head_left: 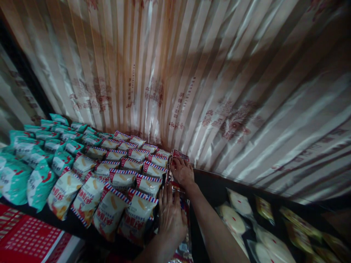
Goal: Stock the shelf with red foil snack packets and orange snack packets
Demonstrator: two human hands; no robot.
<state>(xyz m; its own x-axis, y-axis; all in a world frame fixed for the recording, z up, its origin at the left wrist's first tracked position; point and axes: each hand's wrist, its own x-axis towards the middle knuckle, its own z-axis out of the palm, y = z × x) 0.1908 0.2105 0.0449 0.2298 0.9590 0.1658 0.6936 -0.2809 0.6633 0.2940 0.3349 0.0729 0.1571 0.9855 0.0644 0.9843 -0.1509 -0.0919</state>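
You are laying your left hand (172,215) on the near part of a row of dark red, glossy plastic packets (180,155), its fingers extended and slightly spread. Your right hand (183,172) is reaching over the row's far end, fingers bending onto a packet; whether they are gripping it, you cannot tell. The packets are standing on a black table (211,184), just beside rows of cream plastic snack bags with red-and-blue striped edges (134,215). Puffy teal plastic bags (41,182) are standing farther left, and a red plastic basket with a grid of holes (30,233) is sitting below them. To the right, round, pale, clear-wrapped packs (233,217) and small gold packets (298,233) are lying apart from your hands. A pleated, pale, shiny curtain with reddish printing (153,54) is hanging behind.
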